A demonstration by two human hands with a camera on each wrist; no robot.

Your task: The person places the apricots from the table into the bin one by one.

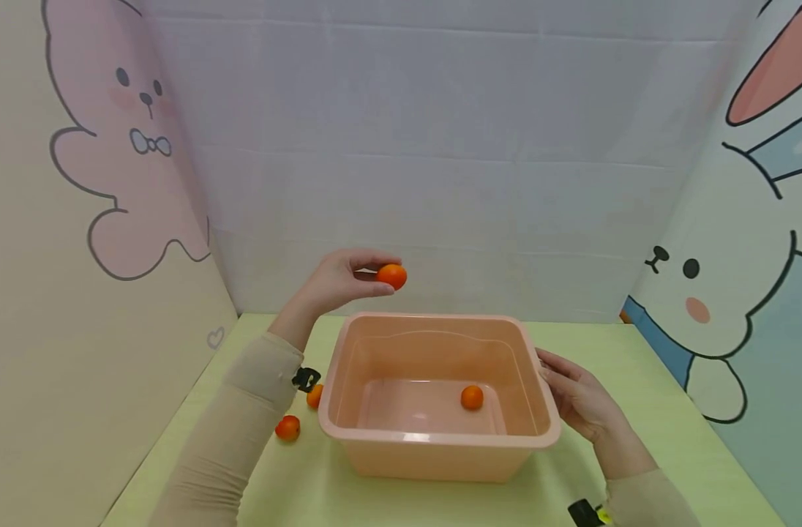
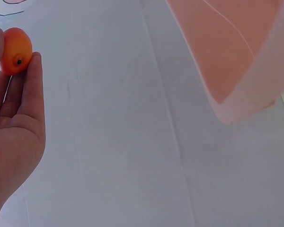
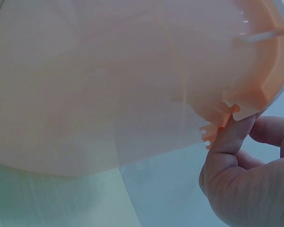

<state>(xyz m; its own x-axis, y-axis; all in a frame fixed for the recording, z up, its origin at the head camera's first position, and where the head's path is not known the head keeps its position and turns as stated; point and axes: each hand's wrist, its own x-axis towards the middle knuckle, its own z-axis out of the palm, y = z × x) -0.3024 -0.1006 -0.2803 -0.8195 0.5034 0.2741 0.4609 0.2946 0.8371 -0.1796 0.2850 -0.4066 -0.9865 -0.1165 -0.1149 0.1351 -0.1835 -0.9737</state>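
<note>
The left hand (image 1: 338, 282) pinches an orange fruit (image 1: 391, 276) at its fingertips, raised above and behind the far left corner of the tub (image 1: 440, 439); the tub opening lies forward, below and right of the grip. The right hand (image 1: 582, 401), fingers relaxed, touches the tub's right rim.

I wear long, close-fitting beige sleeves on both arms, reaching down to my wrists. My left hand (image 1: 331, 282) and right hand (image 1: 582, 399) are bare. A small black device is strapped at each wrist.
</note>
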